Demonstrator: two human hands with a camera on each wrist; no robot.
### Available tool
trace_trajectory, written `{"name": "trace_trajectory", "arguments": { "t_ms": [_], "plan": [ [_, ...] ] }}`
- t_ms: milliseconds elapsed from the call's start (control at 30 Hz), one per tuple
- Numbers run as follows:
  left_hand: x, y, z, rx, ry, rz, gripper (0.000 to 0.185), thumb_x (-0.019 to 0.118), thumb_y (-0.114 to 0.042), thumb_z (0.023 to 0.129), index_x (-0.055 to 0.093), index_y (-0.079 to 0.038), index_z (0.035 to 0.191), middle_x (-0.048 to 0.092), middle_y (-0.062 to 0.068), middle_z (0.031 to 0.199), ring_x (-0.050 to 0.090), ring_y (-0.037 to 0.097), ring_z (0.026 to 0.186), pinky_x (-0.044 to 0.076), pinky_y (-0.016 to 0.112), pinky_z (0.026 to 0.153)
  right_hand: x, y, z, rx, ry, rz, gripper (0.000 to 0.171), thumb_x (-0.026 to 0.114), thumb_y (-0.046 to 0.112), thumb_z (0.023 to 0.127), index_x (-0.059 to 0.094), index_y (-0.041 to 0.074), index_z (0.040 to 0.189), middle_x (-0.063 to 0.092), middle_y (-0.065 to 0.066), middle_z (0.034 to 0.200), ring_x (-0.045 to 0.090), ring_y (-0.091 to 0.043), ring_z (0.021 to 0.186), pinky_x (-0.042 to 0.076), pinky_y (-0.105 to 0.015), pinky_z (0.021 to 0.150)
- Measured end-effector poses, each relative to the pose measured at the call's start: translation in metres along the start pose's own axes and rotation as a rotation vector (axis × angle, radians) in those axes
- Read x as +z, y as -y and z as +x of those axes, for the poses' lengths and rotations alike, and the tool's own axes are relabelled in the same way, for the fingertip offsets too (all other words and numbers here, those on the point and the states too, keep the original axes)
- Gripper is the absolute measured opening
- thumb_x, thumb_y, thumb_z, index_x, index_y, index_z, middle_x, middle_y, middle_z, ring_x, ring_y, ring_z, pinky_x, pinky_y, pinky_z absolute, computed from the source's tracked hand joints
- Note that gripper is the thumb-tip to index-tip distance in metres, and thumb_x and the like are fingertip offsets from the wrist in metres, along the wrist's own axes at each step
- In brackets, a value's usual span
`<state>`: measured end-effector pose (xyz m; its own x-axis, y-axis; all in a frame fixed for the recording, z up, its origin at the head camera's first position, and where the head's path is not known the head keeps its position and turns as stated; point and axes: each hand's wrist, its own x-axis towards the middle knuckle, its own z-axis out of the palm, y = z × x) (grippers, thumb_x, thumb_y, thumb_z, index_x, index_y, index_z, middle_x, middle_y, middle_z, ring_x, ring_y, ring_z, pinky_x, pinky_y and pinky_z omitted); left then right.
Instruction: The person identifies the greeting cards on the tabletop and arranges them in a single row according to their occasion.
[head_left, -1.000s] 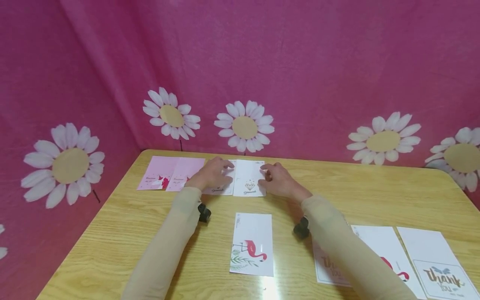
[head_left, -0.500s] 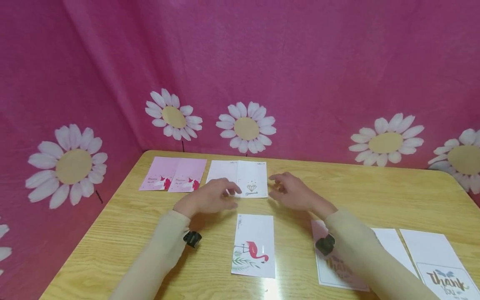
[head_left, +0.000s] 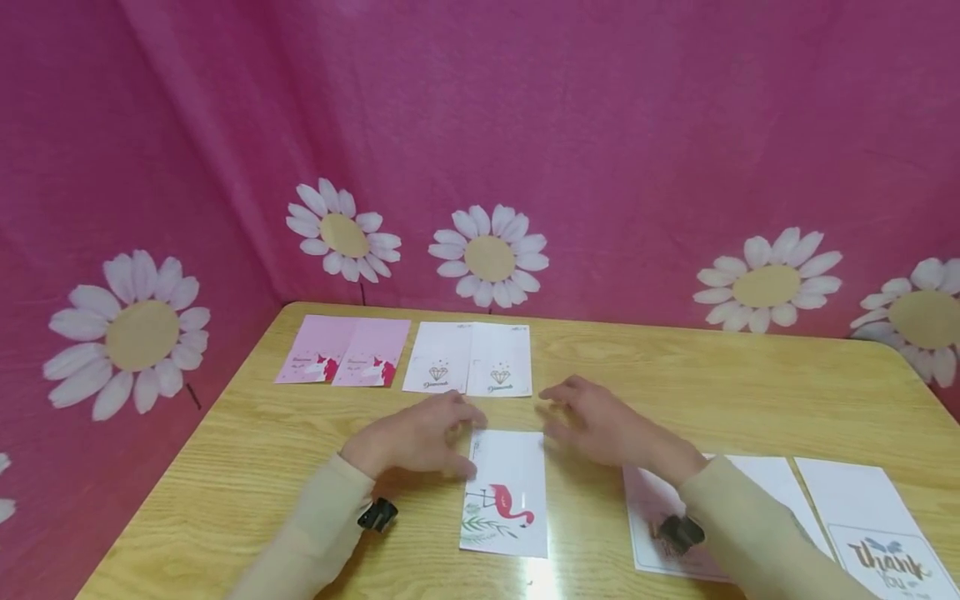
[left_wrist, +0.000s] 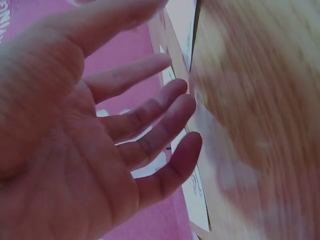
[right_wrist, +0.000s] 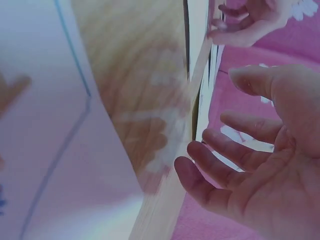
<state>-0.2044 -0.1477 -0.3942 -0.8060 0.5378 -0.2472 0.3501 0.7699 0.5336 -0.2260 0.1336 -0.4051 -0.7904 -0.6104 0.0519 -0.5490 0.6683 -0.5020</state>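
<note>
Taking the flamingo card (head_left: 504, 492) as the landmark, it lies flat on the wooden table (head_left: 195, 500), face up, between the two hands; farthest left and beyond it sit two pink cards (head_left: 371, 354), edge to edge, and nearer, just beside its upper left edge, is the left hand (head_left: 420, 437), its fingers loosely bent and apart, gripping nothing, the thumb tip at that edge, though whether it touches I cannot tell. Straight beyond the flamingo card, two diamond cards (head_left: 500, 354) lie side by side with matching prints. Just right of its upper corner is the right hand (head_left: 600, 425), a little blurred, fingers likewise apart and holding nothing. Farther right of it lie a white card (head_left: 656, 550) partly covered by the right sleeve (head_left: 757, 533), a second card (head_left: 772, 479) whose print is hidden, and a "Thank You" card (head_left: 885, 517). The step in hand seems to be taking up the flamingo card; the next move probably calls for bringing thumbs and fingertips to both its side edges and lifting it level, without bending the paper
</note>
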Motion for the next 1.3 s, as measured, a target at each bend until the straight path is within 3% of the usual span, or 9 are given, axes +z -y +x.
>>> {"name": "trace_trajectory", "arguments": {
  "t_ms": [267,433,700,967,1133,1300],
  "plan": [
    [0.013,-0.012,-0.001,-0.013,-0.008,0.152,0.079,0.091,-0.038,0.076,0.057,-0.016,0.145,0.053,0.005,0.133,0.047,0.019,0.113,0.052,0.036,0.096,0.016,0.01,-0.013,0.021,0.051,-0.098,0.056,0.082,0.038,0.085,0.067,0.009,0.129,0.064,-0.013,0.121,0.061,-0.026,0.105,0.056,-0.047,0.09],
    [0.019,-0.018,0.0,-0.039,-0.016,0.175,0.081,0.091,-0.04,0.075,0.058,-0.014,0.144,0.051,0.007,0.137,0.045,0.02,0.115,0.05,0.038,0.098,0.022,0.015,-0.019,0.01,0.051,-0.201,0.07,0.086,0.048,0.078,0.066,0.008,0.131,0.062,-0.013,0.124,0.057,-0.028,0.105,0.054,-0.047,0.085],
    [0.021,-0.024,0.005,-0.04,-0.028,0.222,0.078,0.092,-0.042,0.073,0.061,-0.012,0.138,0.051,0.007,0.138,0.046,0.02,0.114,0.05,0.037,0.099,0.024,0.017,-0.023,0.01,0.041,-0.226,0.066,0.09,0.047,0.074,0.068,0.007,0.121,0.06,-0.012,0.125,0.056,-0.028,0.108,0.055,-0.05,0.088],
    [0.022,-0.023,0.003,-0.06,-0.04,0.199,0.081,0.089,-0.044,0.077,0.055,-0.009,0.143,0.05,0.01,0.144,0.048,0.022,0.119,0.05,0.041,0.106,0.023,0.019,-0.027,0.1,0.025,-0.223,0.074,0.092,0.045,0.072,0.063,0.006,0.128,0.062,-0.012,0.126,0.059,-0.026,0.11,0.055,-0.05,0.098],
    [0.021,-0.021,0.001,-0.058,-0.05,0.179,0.08,0.086,-0.043,0.081,0.051,-0.008,0.144,0.05,0.01,0.142,0.048,0.022,0.117,0.05,0.042,0.104,0.023,0.02,-0.029,0.118,0.007,-0.249,0.074,0.092,0.047,0.071,0.061,0.008,0.126,0.063,-0.009,0.117,0.059,-0.022,0.098,0.057,-0.047,0.09],
    [0.018,-0.02,-0.003,-0.026,-0.031,0.134,0.076,0.083,-0.041,0.084,0.05,-0.013,0.146,0.05,0.007,0.141,0.048,0.019,0.117,0.05,0.04,0.105,0.023,0.02,-0.03,0.129,0.009,-0.257,0.072,0.091,0.048,0.072,0.06,0.01,0.124,0.063,-0.007,0.113,0.056,-0.02,0.093,0.056,-0.045,0.084]
  ]
}}
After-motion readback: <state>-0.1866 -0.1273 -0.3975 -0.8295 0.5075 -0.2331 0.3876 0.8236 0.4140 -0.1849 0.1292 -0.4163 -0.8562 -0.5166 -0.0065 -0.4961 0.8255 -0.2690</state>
